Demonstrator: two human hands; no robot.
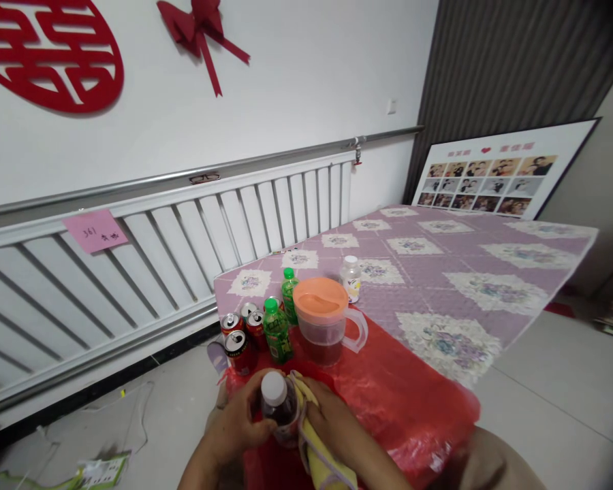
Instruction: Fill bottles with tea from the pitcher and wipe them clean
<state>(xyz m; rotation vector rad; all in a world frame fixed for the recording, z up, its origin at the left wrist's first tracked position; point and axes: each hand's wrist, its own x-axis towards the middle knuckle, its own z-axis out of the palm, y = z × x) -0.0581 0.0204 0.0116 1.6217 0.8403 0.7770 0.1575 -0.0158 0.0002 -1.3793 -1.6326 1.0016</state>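
My left hand (pixel 245 416) is wrapped round the side of a clear plastic bottle (pixel 280 412) with a white cap and dark contents. A yellow cloth (pixel 317 454) with a pale edge is gripped in my right hand (pixel 332 422), which presses it against the bottle's right side. The bottle stands roughly upright over a red plastic sheet (pixel 403 381). Just beyond my hands is a clear pitcher (pixel 323 333) with an orange lid and some liquid inside. Beside it are two green bottles (pixel 277 333) and several opened drink cans (pixel 239 354).
A white bottle (pixel 351 278) stands behind the pitcher on a purple floral tablecloth (pixel 413 272). A white radiator (pixel 265 218) runs along the wall to the left, with a pink note (pixel 96 230) on it. A photo board (pixel 490 173) leans at the back right.
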